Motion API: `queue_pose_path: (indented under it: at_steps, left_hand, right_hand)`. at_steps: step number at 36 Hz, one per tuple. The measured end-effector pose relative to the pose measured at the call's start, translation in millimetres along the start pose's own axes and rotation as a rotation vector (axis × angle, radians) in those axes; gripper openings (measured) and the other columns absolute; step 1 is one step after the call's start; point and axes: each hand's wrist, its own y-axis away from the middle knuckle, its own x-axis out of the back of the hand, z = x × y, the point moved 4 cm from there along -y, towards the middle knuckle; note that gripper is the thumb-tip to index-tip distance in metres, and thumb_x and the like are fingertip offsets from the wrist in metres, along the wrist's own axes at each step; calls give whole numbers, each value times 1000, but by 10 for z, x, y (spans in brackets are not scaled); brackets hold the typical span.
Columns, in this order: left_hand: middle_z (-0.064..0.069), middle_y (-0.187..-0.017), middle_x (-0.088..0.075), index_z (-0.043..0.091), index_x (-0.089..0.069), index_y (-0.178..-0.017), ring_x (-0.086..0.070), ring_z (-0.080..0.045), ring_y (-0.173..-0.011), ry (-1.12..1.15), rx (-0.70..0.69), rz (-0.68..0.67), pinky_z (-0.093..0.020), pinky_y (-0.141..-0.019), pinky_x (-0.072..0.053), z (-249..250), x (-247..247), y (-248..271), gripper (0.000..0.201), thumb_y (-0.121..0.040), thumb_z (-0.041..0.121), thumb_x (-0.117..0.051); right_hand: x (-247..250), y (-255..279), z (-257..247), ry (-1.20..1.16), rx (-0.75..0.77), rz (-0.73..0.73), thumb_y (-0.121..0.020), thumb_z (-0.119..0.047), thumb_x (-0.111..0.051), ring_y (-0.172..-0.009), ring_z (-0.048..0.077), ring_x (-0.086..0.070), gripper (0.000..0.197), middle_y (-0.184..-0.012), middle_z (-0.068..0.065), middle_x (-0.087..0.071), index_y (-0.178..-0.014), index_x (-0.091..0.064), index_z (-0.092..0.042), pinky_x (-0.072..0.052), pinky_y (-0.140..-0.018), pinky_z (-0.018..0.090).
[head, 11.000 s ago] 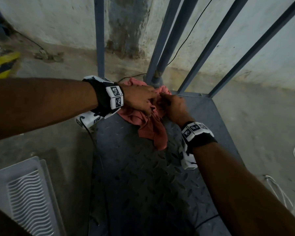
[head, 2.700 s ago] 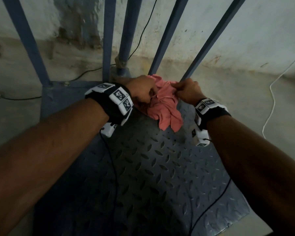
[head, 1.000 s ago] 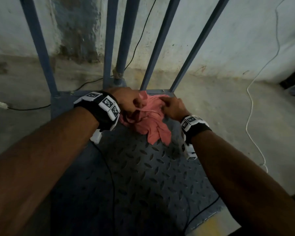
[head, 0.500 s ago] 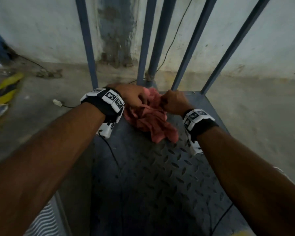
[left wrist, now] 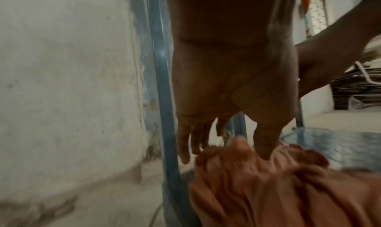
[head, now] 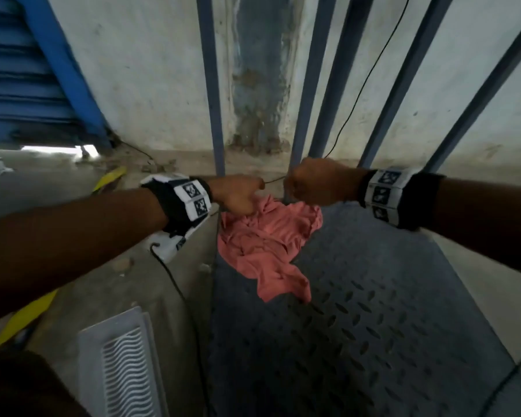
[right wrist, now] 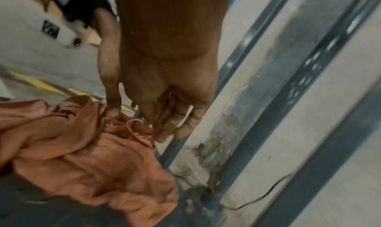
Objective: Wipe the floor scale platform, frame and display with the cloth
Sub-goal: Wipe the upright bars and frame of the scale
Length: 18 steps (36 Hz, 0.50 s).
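A crumpled pink cloth [head: 265, 248] lies on the far left corner of the blue-grey checker-plate scale platform [head: 388, 311], by the foot of the blue frame bars [head: 214, 100]. My left hand [head: 241, 195] holds the cloth's upper left edge. In the left wrist view, thumb and fingers of that hand [left wrist: 226, 142] pinch a raised fold of cloth [left wrist: 278, 189] beside a frame bar [left wrist: 163, 83]. My right hand [head: 310, 185] is at the upper right edge. The right wrist view shows this hand [right wrist: 138, 119] pinching the hem of the cloth [right wrist: 82, 157]. No display is in view.
A stained wall stands close behind the frame, with a thin black cable [head: 358, 94] running up it. A white ribbed plastic tray [head: 118, 371] lies on the concrete floor left of the platform. A blue shutter [head: 18, 70] is at the far left, and a yellow strip [head: 21, 320] lies below it.
The view has swung left. Both hands have carried the cloth toward the platform's far left corner and drawn a little apart, so the cloth lies more spread out.
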Motion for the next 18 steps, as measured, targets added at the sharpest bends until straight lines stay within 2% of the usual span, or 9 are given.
queue_pose_path:
  at_steps: [3,6,7,9,11,12,14,15,18]
  left_hand:
    - [-20,-130,-51,3,-42,-138,-56,-38,-107,14,66,-24,-37,-83,-47,29,-379,-64,74,-87,50,-65]
    - [-16,-129,-55,11,-47,-138,-58,-38,-116,74,70,23,-36,-90,-47,115,-529,-91,59,-89,37,-65]
    - [-10,-124,-61,14,-55,-133,-61,-32,-113,134,47,21,-31,-88,-48,152,-522,-96,48,-90,31,-66]
    - [0,-110,-63,21,-65,-116,-62,-22,-103,193,39,-27,-23,-80,-45,214,-442,-85,29,-88,24,-70]
    - [1,-98,-68,27,-69,-92,-66,-21,-93,254,39,-48,-25,-76,-50,224,-337,-93,17,-78,27,-77]
    - [0,-93,-72,27,-69,-85,-69,-23,-88,294,34,-35,-29,-76,-56,211,-270,-102,20,-69,31,-80]
    - [-1,-89,-75,23,-70,-86,-72,-21,-82,370,22,27,-34,-73,-61,193,-118,-109,35,-55,37,-81]
    - [-1,-89,-74,21,-69,-87,-71,-19,-80,402,30,67,-30,-69,-60,184,-39,-98,37,-56,35,-83]
    - [-2,-94,-73,18,-65,-96,-70,-16,-83,580,17,258,-22,-67,-55,117,136,-93,29,-75,10,-84]
  right_hand:
    - [-350,-17,-100,-21,-24,9,-99,-25,-50,-95,36,-66,24,-104,14,-68,-104,-67,-8,-52,-87,48]
    - [-573,-35,-192,-169,-5,-29,-98,-32,-58,-105,34,-65,33,-114,14,-66,-117,-61,-5,-50,-86,39]
    - [-608,-47,-206,-206,-1,-19,-97,-33,-61,-109,33,-63,37,-119,14,-64,-122,-58,-6,-47,-85,37]
    - [-661,-75,-192,-271,-55,12,-91,-38,-70,-126,33,-52,60,-137,14,-53,-138,-47,-8,-43,-97,40]
    - [-724,-106,-152,-312,-132,24,-81,-47,-79,-137,36,-38,91,-150,13,-39,-151,-32,-12,-37,-108,54]
    - [-725,-108,-143,-298,-144,22,-78,-51,-80,-137,38,-37,95,-150,13,-37,-150,-33,-13,-36,-108,57]
    - [-673,-105,-99,-345,-133,46,-81,-48,-77,-129,36,-46,75,-140,14,-49,-138,-48,-9,-40,-106,52]
    - [-620,-86,-69,-449,-119,78,-86,-41,-76,-124,33,-53,60,-134,13,-56,-131,-55,-8,-43,-103,47]
    - [-453,-16,69,-738,-149,237,-89,-22,-74,-110,29,-62,42,-121,14,-66,-126,-61,-5,-47,-90,33]
